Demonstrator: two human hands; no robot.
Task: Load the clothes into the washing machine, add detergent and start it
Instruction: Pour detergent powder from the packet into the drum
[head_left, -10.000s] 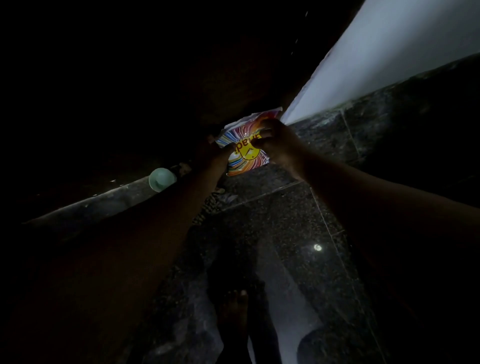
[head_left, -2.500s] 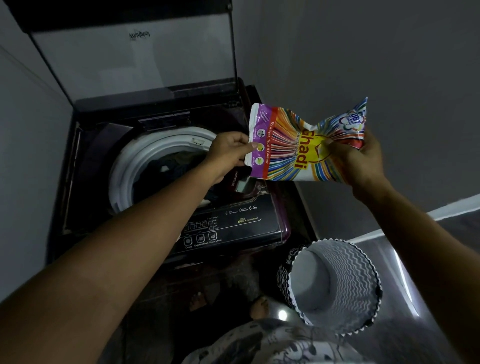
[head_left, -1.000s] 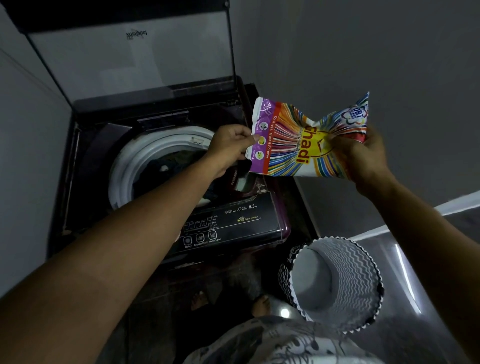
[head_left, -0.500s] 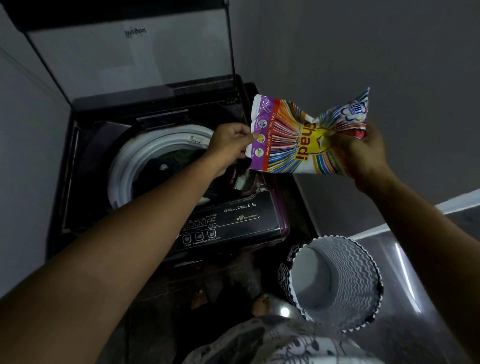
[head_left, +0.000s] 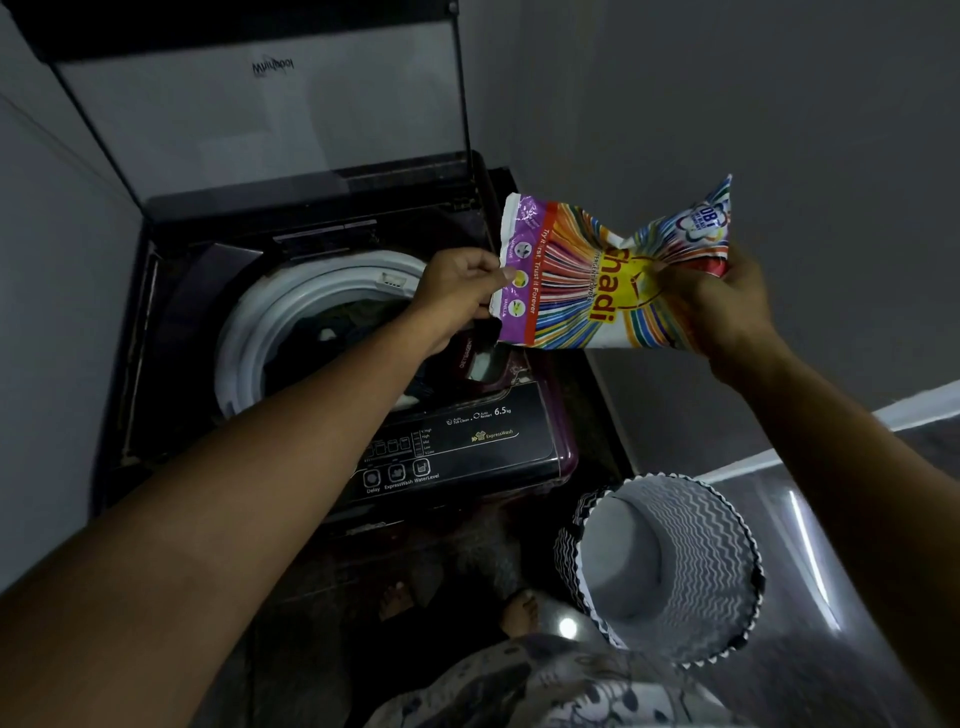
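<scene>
Hanging in the centre right of the frame, the detergent packet (head_left: 597, 280) lies sideways in the air above the right front corner of the washing machine (head_left: 550, 441). The left hand (head_left: 457, 291) has its grip pinched on the packet's purple left edge. The right hand (head_left: 722, 306) has its grip curled round the crumpled right end. Just below the purple edge, a small maroon compartment (head_left: 488, 364) with something white in it sits in the machine's top. Left of it, dark clothes (head_left: 332, 327) lie in the drum inside the white ring (head_left: 249, 338). The control panel (head_left: 447, 452) runs along the machine's front, and the lid (head_left: 260, 130) stands upright at the upper left of the frame. At the lower right, a laundry basket (head_left: 696, 577) with a zigzag pattern stands on the floor (head_left: 831, 530) just beside the machine. Bare feet (head_left: 514, 608) show at the bottom centre, near the basket.
</scene>
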